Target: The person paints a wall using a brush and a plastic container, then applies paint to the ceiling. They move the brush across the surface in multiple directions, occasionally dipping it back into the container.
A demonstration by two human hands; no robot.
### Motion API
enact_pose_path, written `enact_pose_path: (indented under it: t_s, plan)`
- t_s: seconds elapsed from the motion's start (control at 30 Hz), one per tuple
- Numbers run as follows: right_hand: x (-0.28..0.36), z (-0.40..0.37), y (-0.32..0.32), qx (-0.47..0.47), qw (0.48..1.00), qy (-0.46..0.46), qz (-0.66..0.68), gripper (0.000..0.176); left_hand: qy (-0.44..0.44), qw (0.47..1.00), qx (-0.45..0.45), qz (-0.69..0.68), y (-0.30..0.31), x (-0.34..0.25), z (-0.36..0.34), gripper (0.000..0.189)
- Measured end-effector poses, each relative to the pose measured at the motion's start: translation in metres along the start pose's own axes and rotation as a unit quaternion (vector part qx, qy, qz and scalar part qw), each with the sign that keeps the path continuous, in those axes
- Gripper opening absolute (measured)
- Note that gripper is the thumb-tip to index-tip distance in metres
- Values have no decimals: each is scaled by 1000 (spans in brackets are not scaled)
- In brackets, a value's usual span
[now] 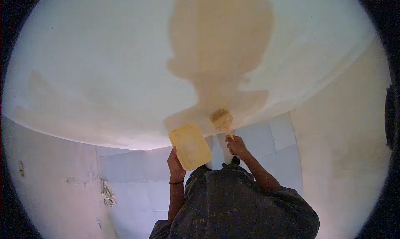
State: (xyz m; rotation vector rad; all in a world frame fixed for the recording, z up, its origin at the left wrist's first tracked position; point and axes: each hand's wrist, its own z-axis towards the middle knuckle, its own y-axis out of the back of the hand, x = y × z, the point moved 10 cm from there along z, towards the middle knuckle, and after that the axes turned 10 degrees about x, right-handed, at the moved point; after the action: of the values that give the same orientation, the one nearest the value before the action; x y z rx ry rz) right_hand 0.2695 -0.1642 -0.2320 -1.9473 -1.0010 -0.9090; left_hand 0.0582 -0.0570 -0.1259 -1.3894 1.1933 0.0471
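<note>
My left hand [176, 164] grips a shallow yellow plastic tray [202, 144] by its left edge, the tray tilted so its inside faces me. A pale smear covers the tray's bottom. In my right hand [237, 147] is a wide paintbrush [222, 121], its fingers wrapped round the light handle. The bristles point up and away from me, overlapping the lower part of the white wall [104, 64] in this view. Brush and tray are held close together, with a small gap between them.
A head-and-shoulders shadow falls on the wall ahead. Side walls [337, 143] stand to the left and right. Pale floor tiles [133, 168] lie below, around my feet. A crumpled bundle [107, 192] rests by the left wall, which has scuffed patches.
</note>
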Motion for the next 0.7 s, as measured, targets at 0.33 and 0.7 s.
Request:
enact_pose_path:
  t_s: [0.33,0.7]
  plan:
    - [72,-25,106,-120,972,40,199,24,6,1000,18,2,-5,-9,-2,43]
    - [183,-89,-98,-180,861,273,-389,43,19,987,29,157,-41,-38,-3,39]
